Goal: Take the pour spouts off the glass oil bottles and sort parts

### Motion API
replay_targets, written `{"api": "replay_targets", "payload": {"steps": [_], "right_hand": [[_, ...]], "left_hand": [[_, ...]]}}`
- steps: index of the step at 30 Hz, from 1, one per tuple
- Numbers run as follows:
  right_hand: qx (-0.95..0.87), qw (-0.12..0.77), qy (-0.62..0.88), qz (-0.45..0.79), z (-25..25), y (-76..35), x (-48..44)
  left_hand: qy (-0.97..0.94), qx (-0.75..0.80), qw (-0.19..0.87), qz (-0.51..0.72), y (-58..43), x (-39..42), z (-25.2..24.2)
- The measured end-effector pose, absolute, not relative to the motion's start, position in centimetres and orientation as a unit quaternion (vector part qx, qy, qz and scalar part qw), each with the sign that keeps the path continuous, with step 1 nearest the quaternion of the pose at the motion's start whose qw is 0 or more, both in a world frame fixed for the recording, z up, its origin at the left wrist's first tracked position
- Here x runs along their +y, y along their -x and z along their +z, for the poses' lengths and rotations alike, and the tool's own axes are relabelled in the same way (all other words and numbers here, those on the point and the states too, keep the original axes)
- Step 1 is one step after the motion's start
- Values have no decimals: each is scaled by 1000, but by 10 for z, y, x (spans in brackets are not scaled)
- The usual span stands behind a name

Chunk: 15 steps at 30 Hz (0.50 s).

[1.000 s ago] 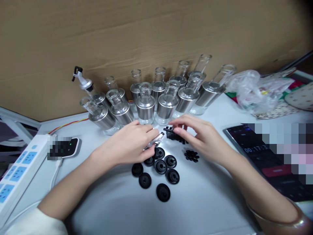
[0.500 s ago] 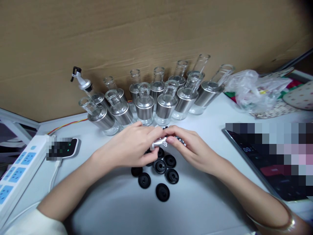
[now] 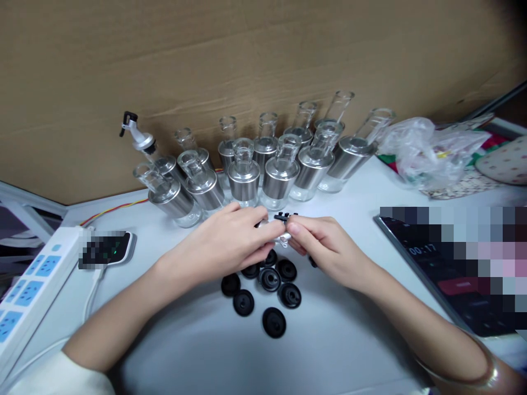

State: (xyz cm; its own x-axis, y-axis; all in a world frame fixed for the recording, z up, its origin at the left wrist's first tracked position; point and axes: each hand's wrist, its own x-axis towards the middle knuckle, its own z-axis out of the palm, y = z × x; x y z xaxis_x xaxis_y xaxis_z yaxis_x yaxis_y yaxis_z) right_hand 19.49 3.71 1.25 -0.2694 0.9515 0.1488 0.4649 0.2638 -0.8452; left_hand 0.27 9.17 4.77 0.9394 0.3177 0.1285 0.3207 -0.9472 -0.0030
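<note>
My left hand (image 3: 230, 236) is closed around a silver pour spout (image 3: 284, 240), only part of which shows between the fingers. Against the spout, my right hand (image 3: 333, 247) pinches a small black plastic lever (image 3: 281, 218) between thumb and forefinger. Several round black plastic discs with a hole, one of them the nearest disc (image 3: 274, 322), lie on the table just below my hands. Behind them stand several glass bottles (image 3: 244, 178) with steel bands and open necks. At the far left, one bottle carries a silver pour spout with a black lever (image 3: 143, 140).
A cardboard wall (image 3: 247, 55) closes off the back. On the left are a power strip (image 3: 18, 299), a cable and a small device (image 3: 128, 249). A tablet-like screen (image 3: 428, 263) lies on the right, with a plastic bag (image 3: 424, 156) behind it.
My right hand has turned and drawn slightly back, so the black lever between the fingertips now shows. The left hand has closed more over the spout. Bottles and discs have not moved.
</note>
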Motion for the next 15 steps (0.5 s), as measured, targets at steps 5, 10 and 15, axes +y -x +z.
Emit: {"api": "replay_targets", "payload": {"steps": [5,10,15], "right_hand": [[-676,330,497,433,13,-200,37],[-644,346,509,455,17,-209,40],[-671,340,520,405,26,-224,45]], "left_hand": [[983,-165,36,-72,-1,92,49],[976,-181,71,-101,4,96,51],[975,-182,58,-114,4,99,50]]}}
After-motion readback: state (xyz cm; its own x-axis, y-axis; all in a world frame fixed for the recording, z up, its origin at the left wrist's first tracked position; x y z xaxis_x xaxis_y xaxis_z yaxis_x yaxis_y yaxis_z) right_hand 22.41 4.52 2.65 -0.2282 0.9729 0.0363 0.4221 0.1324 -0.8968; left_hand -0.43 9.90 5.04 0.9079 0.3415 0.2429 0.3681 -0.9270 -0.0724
